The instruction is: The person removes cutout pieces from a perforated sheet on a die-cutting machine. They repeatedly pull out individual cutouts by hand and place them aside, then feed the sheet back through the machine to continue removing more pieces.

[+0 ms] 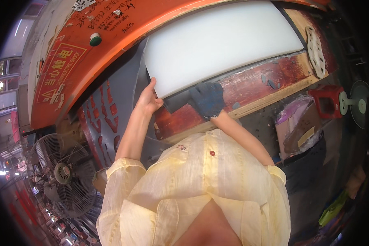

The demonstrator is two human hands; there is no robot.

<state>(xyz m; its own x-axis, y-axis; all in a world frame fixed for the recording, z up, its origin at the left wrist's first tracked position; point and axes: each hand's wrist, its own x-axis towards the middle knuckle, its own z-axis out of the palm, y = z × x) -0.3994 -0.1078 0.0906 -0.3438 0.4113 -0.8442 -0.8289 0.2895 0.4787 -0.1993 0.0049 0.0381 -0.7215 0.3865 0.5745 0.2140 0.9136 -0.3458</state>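
Observation:
A large white slab (223,45), flat and rectangular, lies under the orange machine frame, on top of a dark grey sheet (177,102) whose near edge sticks out beneath it. My bare left hand (149,99) grips the slab at its near left corner. One finger stretches along the left edge and the thumb points at the corner. In a dark blue knitted glove, my right hand (208,98) is closed at the near edge, with its fingers bent around the protruding sheet. Its fingertips are partly hidden.
A worn red board (254,82) with dark scraps and a wooden rail borders the near side. At right are a pale perforated strip (315,52), a red stool (328,100) and a plastic-wrapped bundle (297,127). A cut-out sheet (104,108) and large fan (62,173) stand left.

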